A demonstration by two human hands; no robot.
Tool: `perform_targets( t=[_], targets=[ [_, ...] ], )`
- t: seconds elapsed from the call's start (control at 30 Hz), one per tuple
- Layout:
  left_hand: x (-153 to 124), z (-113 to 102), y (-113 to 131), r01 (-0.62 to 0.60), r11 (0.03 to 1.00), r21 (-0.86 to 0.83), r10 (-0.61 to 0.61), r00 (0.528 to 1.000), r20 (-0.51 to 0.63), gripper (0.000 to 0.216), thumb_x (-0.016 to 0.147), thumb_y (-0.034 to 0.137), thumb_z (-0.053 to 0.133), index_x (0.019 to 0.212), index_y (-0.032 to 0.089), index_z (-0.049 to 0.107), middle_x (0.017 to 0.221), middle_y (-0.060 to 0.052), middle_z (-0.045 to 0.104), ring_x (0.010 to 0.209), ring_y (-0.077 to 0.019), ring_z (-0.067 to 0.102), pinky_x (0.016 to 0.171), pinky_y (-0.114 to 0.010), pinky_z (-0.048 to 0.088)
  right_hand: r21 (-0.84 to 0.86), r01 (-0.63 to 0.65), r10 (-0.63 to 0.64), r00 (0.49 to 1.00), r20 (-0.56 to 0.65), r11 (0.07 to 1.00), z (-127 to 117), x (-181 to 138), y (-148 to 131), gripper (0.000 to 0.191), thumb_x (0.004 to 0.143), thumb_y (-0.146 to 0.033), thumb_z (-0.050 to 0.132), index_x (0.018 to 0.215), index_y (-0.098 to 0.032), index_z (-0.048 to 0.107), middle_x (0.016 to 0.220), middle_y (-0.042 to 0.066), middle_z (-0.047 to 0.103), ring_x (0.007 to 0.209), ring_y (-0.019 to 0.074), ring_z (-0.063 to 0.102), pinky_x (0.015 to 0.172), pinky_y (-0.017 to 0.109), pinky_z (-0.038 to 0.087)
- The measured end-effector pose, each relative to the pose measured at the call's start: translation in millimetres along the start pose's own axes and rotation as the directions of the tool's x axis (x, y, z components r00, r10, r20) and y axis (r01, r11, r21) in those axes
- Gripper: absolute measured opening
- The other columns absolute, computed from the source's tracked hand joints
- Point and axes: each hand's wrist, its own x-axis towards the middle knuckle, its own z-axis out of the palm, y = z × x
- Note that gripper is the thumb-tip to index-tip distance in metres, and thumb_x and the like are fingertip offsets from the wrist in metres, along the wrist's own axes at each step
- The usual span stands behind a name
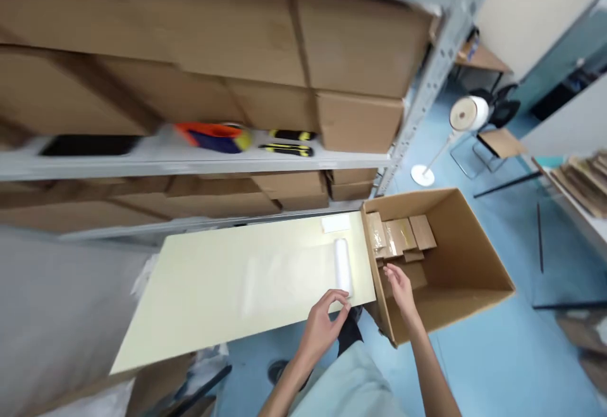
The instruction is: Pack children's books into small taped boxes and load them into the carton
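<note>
My left hand [325, 323] is at the front edge of the pale yellow tabletop [208, 278]. Its thumb and forefinger curl into a ring with the tips together, close to the near end of a white roll [342, 266]; whatever may be pinched there is too small to tell. Beyond the roll, a flat white rectangular piece [336, 223] lies near the back edge. My right hand [401, 289] hangs over the near left part of a large open carton [467, 246], fingers stretched out, holding nothing visible. Several small brown boxes [401, 236] sit inside the carton at its far left.
Behind the table stands a metal shelf [213, 164] packed with cardboard boxes [360, 119]. Cutter-like black and yellow tools [287, 149] and an orange and blue item [213, 136] rest on it. A white fan [467, 115] and a chair [500, 143] stand farther right.
</note>
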Motion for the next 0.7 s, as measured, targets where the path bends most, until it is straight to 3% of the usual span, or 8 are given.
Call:
perform_targets(
  t=[0.07, 0.17, 0.3, 0.4, 0.53, 0.7],
  targets=[
    [-37, -40, -2, -0.052, 0.998, -0.04, 0.047, 0.993, -0.109, 0.019, 0.096, 0.044, 0.066, 0.083, 0.031, 0.069, 0.112, -0.005, 0.085, 0.114, -0.0298, 0.082, 0.107, -0.051, 0.067, -0.01, 0.095, -0.094, 0.992, 0.089, 0.995, 32, -44, -24, 0.062, 0.084, -0.078, 0.08, 0.116, -0.025, 0.085, 0.127, 0.02, 0.086, 0.127, 0.041, 0.081, 0.118, 0.058, 0.061],
    [-96, -101, -20, -0.133, 0.988, -0.076, 0.107, 0.956, -0.274, 0.021, 0.098, 0.042, 0.067, 0.085, 0.026, 0.071, 0.113, -0.008, 0.085, 0.111, -0.0292, 0.083, 0.103, -0.049, 0.068, -0.017, 0.17, -0.158, 0.947, 0.281, 0.985, 101, -109, -51, 0.073, 0.082, -0.085, 0.082, 0.117, -0.021, 0.085, 0.121, 0.02, 0.088, 0.12, 0.0405, 0.083, 0.113, 0.058, 0.064],
    [-174, -178, -64, -0.16, 0.979, -0.124, 0.08, 0.868, -0.491, 0.018, 0.099, 0.039, 0.07, 0.089, 0.025, 0.073, 0.114, -0.009, 0.085, 0.11, -0.0285, 0.083, 0.101, -0.046, 0.067, -0.055, 0.228, -0.155, 0.799, 0.581, 0.972, 206, -191, -63, 0.07, 0.082, -0.088, 0.082, 0.114, -0.026, 0.086, 0.119, 0.015, 0.089, 0.12, 0.0405, 0.083, 0.111, 0.056, 0.065],
    [-230, -228, -96, -0.163, 0.973, -0.165, 0.019, 0.764, -0.645, 0.015, 0.099, 0.037, 0.07, 0.09, 0.025, 0.073, 0.115, -0.009, 0.085, 0.112, -0.0276, 0.082, 0.105, -0.045, 0.065, -0.065, 0.271, -0.132, 0.647, 0.751, 0.96, 273, -246, -63, 0.067, 0.086, -0.087, 0.08, 0.116, -0.028, 0.085, 0.12, 0.013, 0.089, 0.12, 0.0389, 0.083, 0.112, 0.054, 0.065],
    [-303, -285, -130, -0.174, 0.967, -0.186, -0.049, 0.591, -0.805, 0.014, 0.097, 0.033, 0.068, 0.087, 0.024, 0.072, 0.115, -0.01, 0.085, 0.112, -0.0264, 0.081, 0.107, -0.044, 0.063, -0.081, 0.334, -0.092, 0.474, 0.876, 0.939, 346, -307, -63, 0.067, 0.087, -0.083, 0.081, 0.119, -0.025, 0.085, 0.124, 0.015, 0.088, 0.12, 0.0364, 0.083, 0.114, 0.055, 0.063],
    [-379, -329, -162, -0.2, 0.942, -0.268, -0.181, 0.369, -0.912, 0.015, 0.097, 0.038, 0.074, 0.096, 0.023, 0.074, 0.115, -0.011, 0.086, 0.112, -0.0257, 0.081, 0.107, -0.043, 0.062, -0.131, 0.407, 0.009, 0.286, 0.958, 0.904, 416, -366, -64, 0.061, 0.092, -0.075, 0.081, 0.124, -0.023, 0.084, 0.129, 0.016, 0.087, 0.122, 0.0355, 0.082, 0.114, 0.055, 0.063]
  ],
)
